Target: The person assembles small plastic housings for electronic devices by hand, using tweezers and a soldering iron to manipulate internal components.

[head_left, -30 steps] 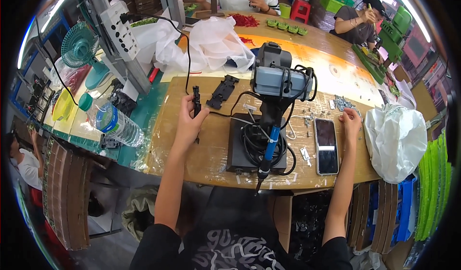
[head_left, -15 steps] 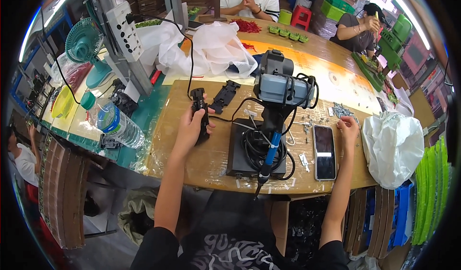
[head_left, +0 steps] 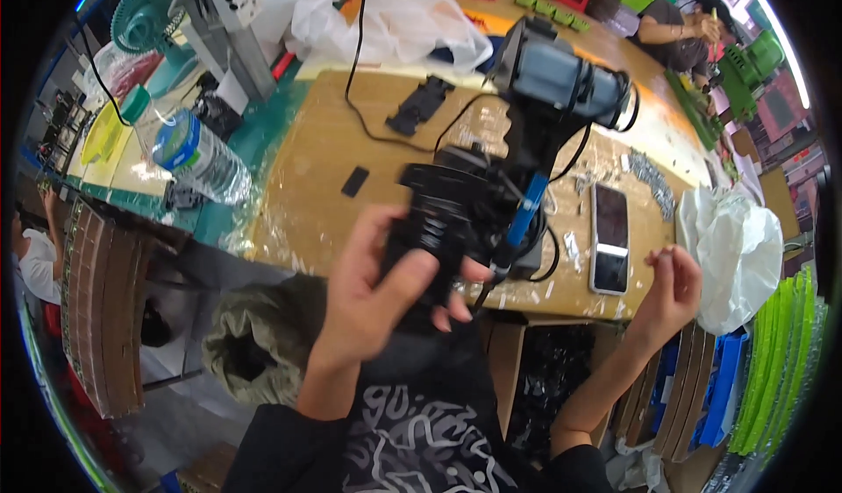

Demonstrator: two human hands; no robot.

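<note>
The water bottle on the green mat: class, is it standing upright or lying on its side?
Lying on its side. The water bottle rests lengthwise on the green mat, its green cap pointing sideways toward the yellow bowl.

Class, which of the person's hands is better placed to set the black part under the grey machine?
Probably the left hand: it grips the black part close to the grey machine. The right hand is closed, at the table edge.

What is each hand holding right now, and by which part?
The left hand grips a black ribbed plastic part around its lower half. The right hand has its fingertips pinched together; whether they hold anything is too small to tell.
</note>
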